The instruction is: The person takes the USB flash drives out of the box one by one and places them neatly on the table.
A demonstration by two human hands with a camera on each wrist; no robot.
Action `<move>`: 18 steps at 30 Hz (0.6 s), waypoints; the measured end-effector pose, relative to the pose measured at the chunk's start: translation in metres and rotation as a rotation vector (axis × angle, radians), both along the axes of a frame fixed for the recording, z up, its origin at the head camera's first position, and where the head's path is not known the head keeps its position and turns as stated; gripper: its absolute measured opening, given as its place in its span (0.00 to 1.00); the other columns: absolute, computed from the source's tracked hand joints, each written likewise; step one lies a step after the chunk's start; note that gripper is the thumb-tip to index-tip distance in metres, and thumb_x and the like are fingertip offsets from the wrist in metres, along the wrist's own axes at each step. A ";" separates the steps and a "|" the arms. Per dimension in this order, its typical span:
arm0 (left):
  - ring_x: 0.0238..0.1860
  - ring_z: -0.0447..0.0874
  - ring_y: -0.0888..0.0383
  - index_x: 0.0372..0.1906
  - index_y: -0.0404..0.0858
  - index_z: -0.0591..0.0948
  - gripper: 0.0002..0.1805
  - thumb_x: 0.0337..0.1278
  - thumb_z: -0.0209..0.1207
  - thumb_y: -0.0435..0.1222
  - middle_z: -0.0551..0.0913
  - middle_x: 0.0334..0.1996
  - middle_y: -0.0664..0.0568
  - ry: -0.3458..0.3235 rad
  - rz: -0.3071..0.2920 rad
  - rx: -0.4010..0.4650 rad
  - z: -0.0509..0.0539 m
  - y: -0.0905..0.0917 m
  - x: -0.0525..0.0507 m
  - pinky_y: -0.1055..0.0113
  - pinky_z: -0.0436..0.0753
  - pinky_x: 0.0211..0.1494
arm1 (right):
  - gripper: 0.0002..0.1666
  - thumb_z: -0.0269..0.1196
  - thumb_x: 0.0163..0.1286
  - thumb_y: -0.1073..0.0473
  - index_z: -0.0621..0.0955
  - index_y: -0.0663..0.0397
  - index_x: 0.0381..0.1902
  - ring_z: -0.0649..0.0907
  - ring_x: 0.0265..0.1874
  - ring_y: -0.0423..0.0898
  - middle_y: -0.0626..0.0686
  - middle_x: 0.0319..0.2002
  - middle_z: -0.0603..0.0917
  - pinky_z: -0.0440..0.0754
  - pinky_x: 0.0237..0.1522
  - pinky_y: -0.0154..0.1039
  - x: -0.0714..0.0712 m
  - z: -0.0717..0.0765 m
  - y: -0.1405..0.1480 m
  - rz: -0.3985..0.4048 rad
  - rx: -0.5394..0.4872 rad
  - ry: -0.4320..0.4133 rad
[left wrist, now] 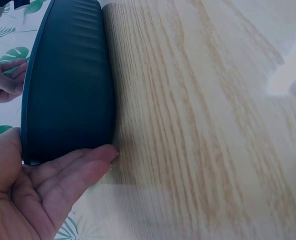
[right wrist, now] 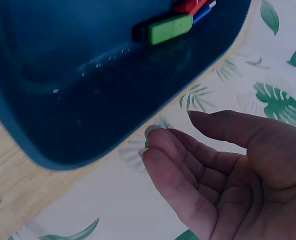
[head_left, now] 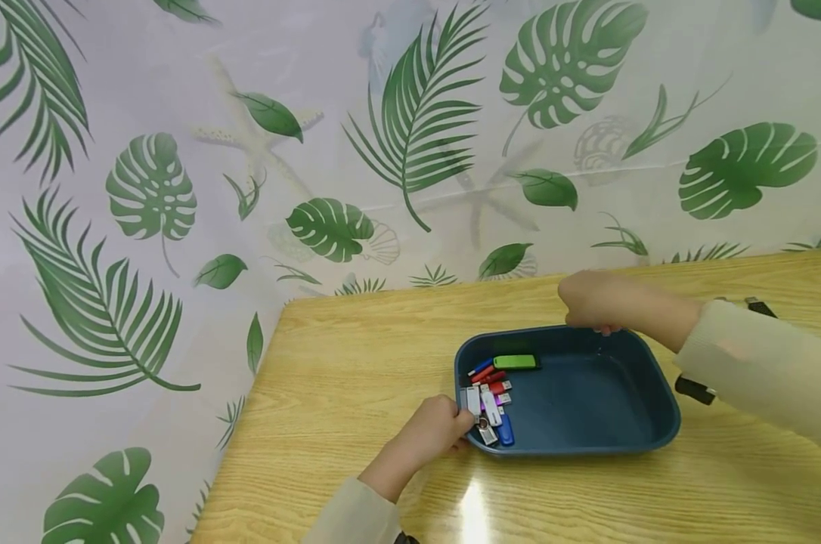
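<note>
Fingers of the left hand (head_left: 438,425) pinch the blue tray (head_left: 580,400) at its 8 o'clock corner, with the thumb on the rim, maybe to keep it steady. Fingers of the right hand (head_left: 594,301) bend loosely just beside the rim near 1 o'clock, thumb apart, holding nothing. The tray is on the table (head_left: 356,355), toward 4 o'clock from the middle of the head view. Its walls likely stop the little USB sticks (head_left: 490,403), bunched at 9 o'clock, from falling out. It looks dark and smooth, with round corners.
</note>
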State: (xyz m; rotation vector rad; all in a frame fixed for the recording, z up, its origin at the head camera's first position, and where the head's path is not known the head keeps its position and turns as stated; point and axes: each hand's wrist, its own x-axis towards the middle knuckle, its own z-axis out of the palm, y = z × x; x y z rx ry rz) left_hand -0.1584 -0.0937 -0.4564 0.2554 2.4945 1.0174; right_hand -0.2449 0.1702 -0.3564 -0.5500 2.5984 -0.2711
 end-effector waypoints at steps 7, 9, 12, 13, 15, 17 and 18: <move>0.16 0.77 0.59 0.08 0.41 0.66 0.20 0.53 0.50 0.34 0.80 0.13 0.48 -0.005 0.002 0.002 0.001 0.001 0.000 0.72 0.71 0.19 | 0.09 0.56 0.65 0.65 0.73 0.56 0.23 0.77 0.11 0.44 0.52 0.19 0.76 0.74 0.22 0.36 0.006 -0.015 -0.024 0.071 0.056 0.014; 0.16 0.77 0.60 0.08 0.41 0.67 0.20 0.53 0.50 0.34 0.80 0.13 0.48 -0.009 0.002 0.001 0.001 0.002 0.000 0.73 0.71 0.19 | 0.08 0.56 0.65 0.66 0.73 0.56 0.25 0.76 0.11 0.44 0.53 0.20 0.76 0.74 0.23 0.36 0.008 -0.020 -0.029 0.084 0.052 0.011; 0.17 0.78 0.59 0.07 0.41 0.66 0.20 0.53 0.51 0.34 0.80 0.14 0.48 -0.008 0.009 0.004 0.002 0.003 0.001 0.72 0.72 0.20 | 0.07 0.56 0.64 0.67 0.74 0.56 0.26 0.75 0.11 0.43 0.52 0.20 0.75 0.72 0.23 0.35 0.010 -0.027 -0.038 0.103 0.037 0.014; 0.17 0.78 0.59 0.07 0.41 0.66 0.20 0.53 0.51 0.34 0.80 0.14 0.48 -0.008 0.013 0.005 0.002 0.003 0.001 0.72 0.72 0.20 | 0.07 0.56 0.64 0.67 0.74 0.56 0.25 0.74 0.11 0.43 0.52 0.19 0.75 0.71 0.23 0.35 0.011 -0.029 -0.042 0.116 0.029 0.022; 0.16 0.78 0.58 0.08 0.40 0.66 0.19 0.52 0.51 0.34 0.80 0.14 0.47 -0.006 0.019 0.007 0.002 0.003 0.001 0.72 0.72 0.19 | 0.07 0.57 0.63 0.67 0.74 0.56 0.25 0.74 0.13 0.43 0.51 0.19 0.74 0.69 0.22 0.34 0.012 -0.033 -0.048 0.144 0.023 0.054; 0.16 0.78 0.58 0.08 0.38 0.67 0.19 0.52 0.51 0.34 0.80 0.14 0.46 -0.005 0.024 0.007 0.002 0.002 0.001 0.72 0.72 0.19 | 0.07 0.58 0.61 0.67 0.74 0.55 0.23 0.72 0.16 0.43 0.50 0.19 0.74 0.68 0.22 0.34 0.013 -0.036 -0.054 0.175 0.027 0.086; 0.16 0.78 0.58 0.08 0.37 0.68 0.19 0.52 0.51 0.34 0.80 0.14 0.46 -0.008 0.025 0.009 0.002 0.002 0.001 0.72 0.72 0.19 | 0.07 0.58 0.61 0.67 0.75 0.55 0.23 0.71 0.17 0.43 0.50 0.20 0.73 0.67 0.22 0.34 0.014 -0.038 -0.057 0.184 0.027 0.094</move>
